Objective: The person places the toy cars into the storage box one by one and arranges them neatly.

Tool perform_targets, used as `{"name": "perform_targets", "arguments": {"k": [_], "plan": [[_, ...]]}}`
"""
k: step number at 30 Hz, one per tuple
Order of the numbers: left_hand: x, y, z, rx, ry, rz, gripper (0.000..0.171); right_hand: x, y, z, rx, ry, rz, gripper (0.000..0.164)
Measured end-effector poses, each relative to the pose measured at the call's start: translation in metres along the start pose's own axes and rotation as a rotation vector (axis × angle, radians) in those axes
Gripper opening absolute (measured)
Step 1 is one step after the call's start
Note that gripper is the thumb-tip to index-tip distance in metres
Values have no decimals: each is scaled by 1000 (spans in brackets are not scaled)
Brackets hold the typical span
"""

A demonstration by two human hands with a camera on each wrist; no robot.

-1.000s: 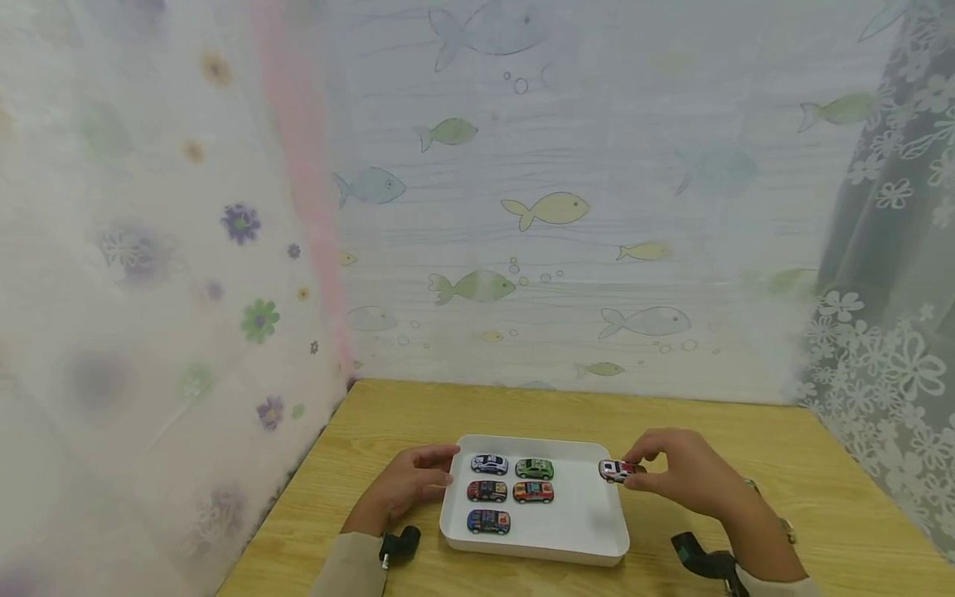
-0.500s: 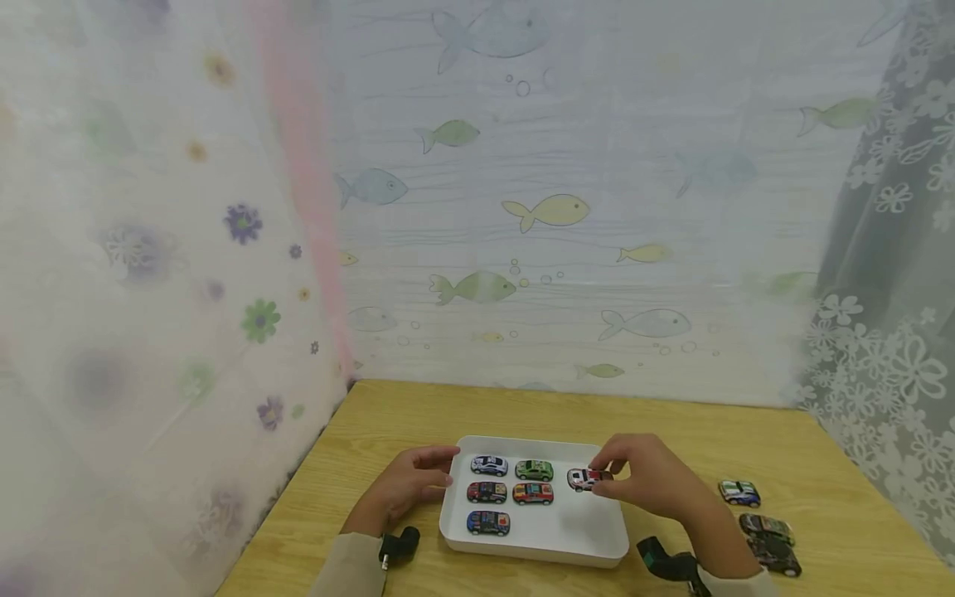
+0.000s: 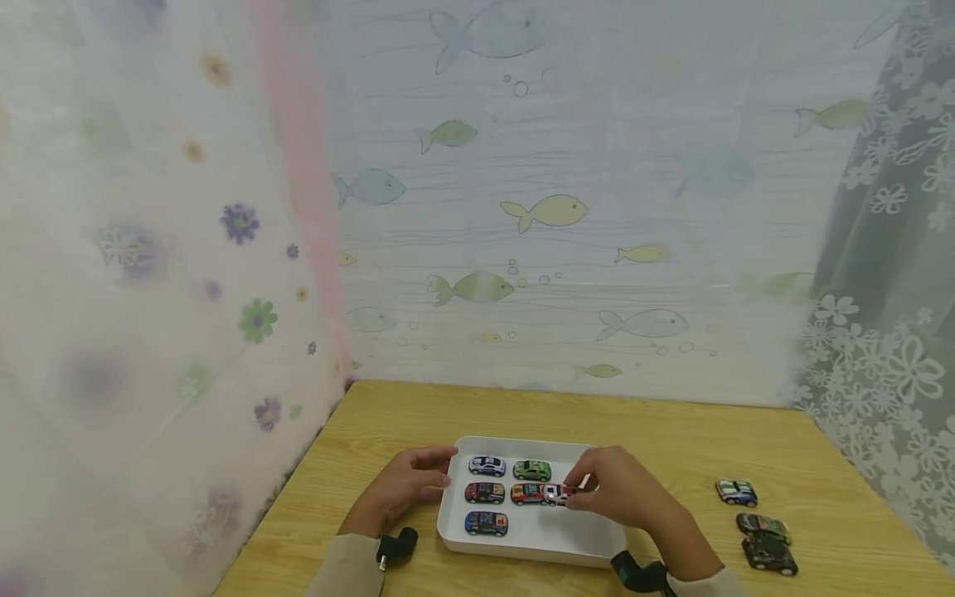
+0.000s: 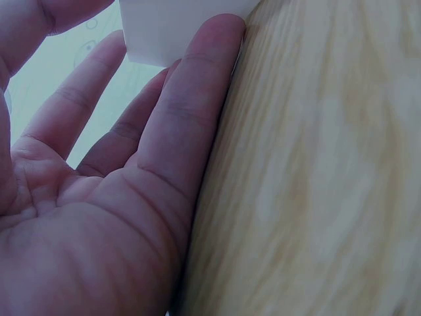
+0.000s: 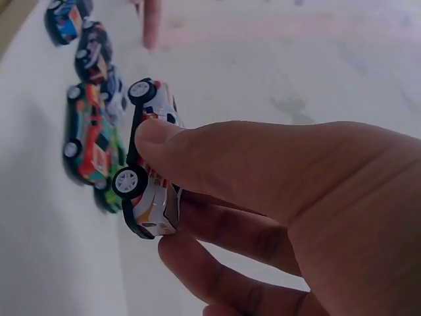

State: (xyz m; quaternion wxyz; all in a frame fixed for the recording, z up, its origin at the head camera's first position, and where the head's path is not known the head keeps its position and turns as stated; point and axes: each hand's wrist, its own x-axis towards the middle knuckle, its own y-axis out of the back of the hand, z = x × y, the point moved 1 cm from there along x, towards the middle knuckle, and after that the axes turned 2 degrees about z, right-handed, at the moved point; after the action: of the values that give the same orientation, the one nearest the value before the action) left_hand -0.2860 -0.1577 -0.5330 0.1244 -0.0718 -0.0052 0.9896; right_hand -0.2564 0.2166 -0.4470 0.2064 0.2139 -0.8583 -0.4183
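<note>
My right hand point(image 3: 622, 489) pinches a white-and-red toy car point(image 5: 156, 205) between thumb and fingers over the white tray point(image 3: 552, 535). In the right wrist view the car is above the tray floor, its wheels facing left. The held car is close to an orange-red toy car point(image 3: 526, 494); whether they touch I cannot tell. Also in the tray stand a white-and-blue car point(image 3: 487, 466), a green car point(image 3: 532, 470), a dark red car point(image 3: 485, 493) and a blue car point(image 3: 487, 523). Extended fingers of my left hand point(image 3: 399, 491) touch the tray's left side.
On the wooden table point(image 3: 656, 439), right of the tray, stand a white, green and blue toy car point(image 3: 736, 492), a dark patterned car point(image 3: 763, 526) and a black car point(image 3: 770, 555). A fish-print curtain point(image 3: 477, 207) hangs behind the table.
My right hand has carried the white-and-red car from the tray's right rim leftward, close to the orange-red car. The cars on the right have come into full sight. My left hand stays put.
</note>
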Motion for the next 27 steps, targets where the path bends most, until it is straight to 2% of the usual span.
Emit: {"name": "perform_targets", "arguments": {"k": [5, 17, 27], "plan": [[1, -1, 1, 4, -2, -5, 56, 3, -14, -3, -19, -32, -8, 15], [2, -2, 0, 15, 9, 11, 56, 10, -36, -6, -9, 10, -63, 11], [0, 0, -1, 0, 8, 9, 57, 11, -50, -4, -34, -13, -68, 10]]}}
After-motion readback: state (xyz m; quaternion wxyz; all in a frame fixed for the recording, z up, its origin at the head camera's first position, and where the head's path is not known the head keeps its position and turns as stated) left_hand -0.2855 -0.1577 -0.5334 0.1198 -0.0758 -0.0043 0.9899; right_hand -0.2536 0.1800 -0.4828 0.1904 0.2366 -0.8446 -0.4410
